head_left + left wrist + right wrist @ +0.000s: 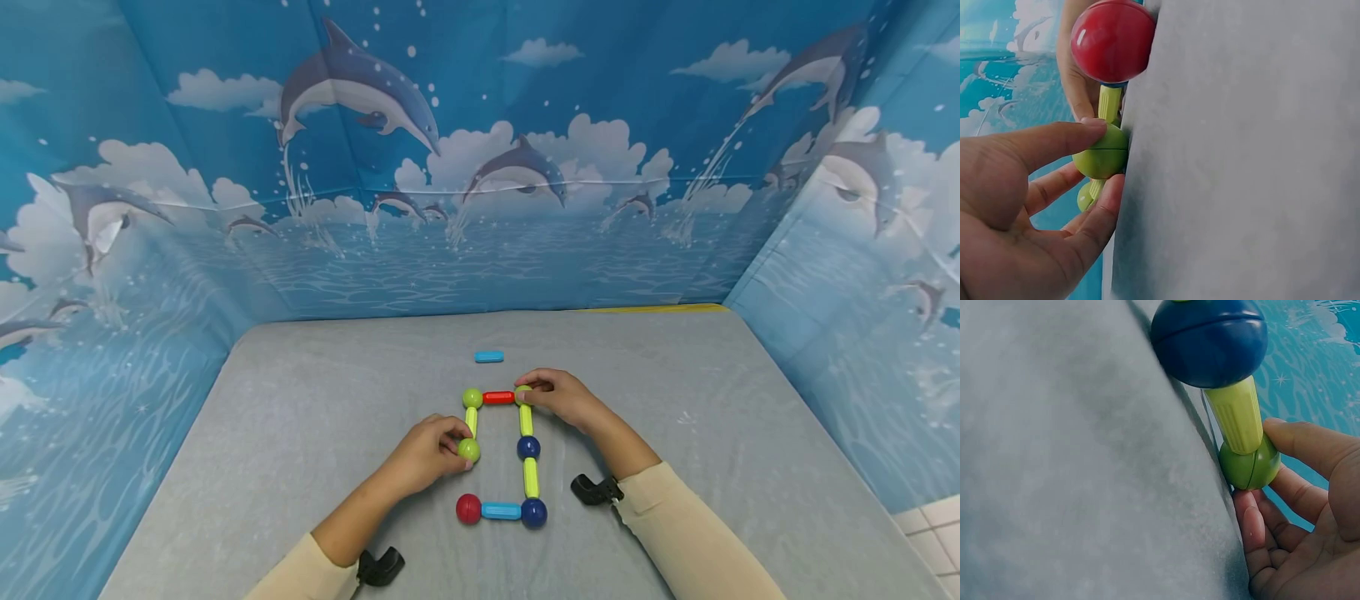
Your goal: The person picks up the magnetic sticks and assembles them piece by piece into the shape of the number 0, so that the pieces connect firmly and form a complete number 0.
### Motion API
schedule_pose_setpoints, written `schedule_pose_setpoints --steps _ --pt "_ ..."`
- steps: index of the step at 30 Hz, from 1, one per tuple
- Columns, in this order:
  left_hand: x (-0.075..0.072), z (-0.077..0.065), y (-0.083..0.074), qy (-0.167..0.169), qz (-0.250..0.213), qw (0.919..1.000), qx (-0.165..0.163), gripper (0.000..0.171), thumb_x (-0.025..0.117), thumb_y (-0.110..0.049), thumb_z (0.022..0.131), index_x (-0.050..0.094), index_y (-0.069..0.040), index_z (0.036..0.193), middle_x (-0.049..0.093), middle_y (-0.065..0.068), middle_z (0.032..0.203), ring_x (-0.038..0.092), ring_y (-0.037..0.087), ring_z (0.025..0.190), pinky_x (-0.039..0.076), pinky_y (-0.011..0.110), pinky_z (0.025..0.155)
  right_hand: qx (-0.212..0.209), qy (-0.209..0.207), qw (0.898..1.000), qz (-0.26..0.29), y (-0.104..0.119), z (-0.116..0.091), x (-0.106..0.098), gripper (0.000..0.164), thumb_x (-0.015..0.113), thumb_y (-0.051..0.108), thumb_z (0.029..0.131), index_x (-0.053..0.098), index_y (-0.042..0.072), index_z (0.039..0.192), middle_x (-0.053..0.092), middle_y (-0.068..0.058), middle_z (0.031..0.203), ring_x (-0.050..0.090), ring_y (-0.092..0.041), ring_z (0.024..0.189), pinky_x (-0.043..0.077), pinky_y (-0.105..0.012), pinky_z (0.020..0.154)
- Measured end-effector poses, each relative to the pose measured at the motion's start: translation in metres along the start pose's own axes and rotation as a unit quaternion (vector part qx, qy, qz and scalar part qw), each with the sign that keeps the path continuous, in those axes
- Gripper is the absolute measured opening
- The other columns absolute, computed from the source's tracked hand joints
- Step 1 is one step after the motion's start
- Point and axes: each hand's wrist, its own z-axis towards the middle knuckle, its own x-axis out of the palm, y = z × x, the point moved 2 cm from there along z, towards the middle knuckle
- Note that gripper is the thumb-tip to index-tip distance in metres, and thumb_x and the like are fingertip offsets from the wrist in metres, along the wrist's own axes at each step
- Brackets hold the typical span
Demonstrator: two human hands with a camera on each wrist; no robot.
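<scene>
Balls and rods form an almost closed rectangle on the grey cloth. My left hand (pixel 429 455) pinches the green ball (pixel 1102 156) at the lower end of the left yellow-green rod (pixel 471 421). At the far right corner, my right hand (pixel 561 397) pinches another green ball (pixel 1251 464). A red rod (pixel 498 397) links that ball to the far left green ball (pixel 472 397). Down the right side run yellow-green rods and two dark blue balls (pixel 528 447). A blue rod (pixel 501 511) joins the near blue ball to a red ball (pixel 468 508), which sits apart from the left-hand ball.
A loose blue rod (pixel 489 357) lies beyond the figure. The grey cloth-covered table (pixel 315 392) ends at a blue dolphin-print curtain (pixel 480 250) behind and at both sides. Black straps or mounts (pixel 596 489) sit at the wrists.
</scene>
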Motion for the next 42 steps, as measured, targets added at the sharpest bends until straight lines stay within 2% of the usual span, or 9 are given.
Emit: schedule_pose_setpoints --steps 13,22,32,42 --pt "0.0013 0.0001 0.0064 0.003 -0.060 0.9981 -0.017 0.033 0.084 -0.011 0.081 0.070 -0.016 0.110 0.059 0.004 0.107 0.060 0.015 0.092 0.052 0.024 0.071 0.002 0.001 1.000 -0.001 -0.0024 0.0013 0.0003 0.030 0.070 0.031 0.096 0.071 0.017 0.122 0.067 -0.007 0.114 0.059 -0.020 0.098 0.049 -0.033 0.081" --pt "0.0028 0.0008 0.0075 -0.011 -0.069 0.9974 -0.013 0.032 0.082 -0.011 0.082 0.069 -0.020 0.110 0.061 0.003 0.109 0.059 0.016 0.096 0.051 0.027 0.075 0.001 0.000 1.000 -0.004 -0.0024 0.0017 -0.0006 0.028 0.070 0.031 0.096 0.071 0.018 0.121 0.066 -0.007 0.116 0.060 -0.020 0.100 0.049 -0.033 0.082" --pt "0.0050 0.0017 0.0093 -0.014 -0.092 0.9956 -0.010 0.035 0.082 -0.008 0.082 0.064 -0.012 0.113 0.065 0.004 0.110 0.059 0.016 0.097 0.051 0.025 0.078 -0.011 -0.001 1.000 0.002 0.0010 -0.0004 -0.0004 0.026 0.069 0.026 0.096 0.071 0.017 0.121 0.066 -0.008 0.115 0.058 -0.021 0.098 0.048 -0.031 0.080" --pt "0.0064 0.0034 0.0091 -0.007 -0.091 0.9957 -0.015 0.035 0.083 -0.010 0.082 0.062 -0.011 0.110 0.064 0.002 0.103 0.059 0.016 0.094 0.050 0.022 0.077 0.000 0.002 1.000 0.012 -0.0005 -0.0009 -0.0004 0.028 0.069 0.028 0.097 0.071 0.017 0.122 0.067 -0.007 0.116 0.060 -0.020 0.100 0.049 -0.032 0.081"
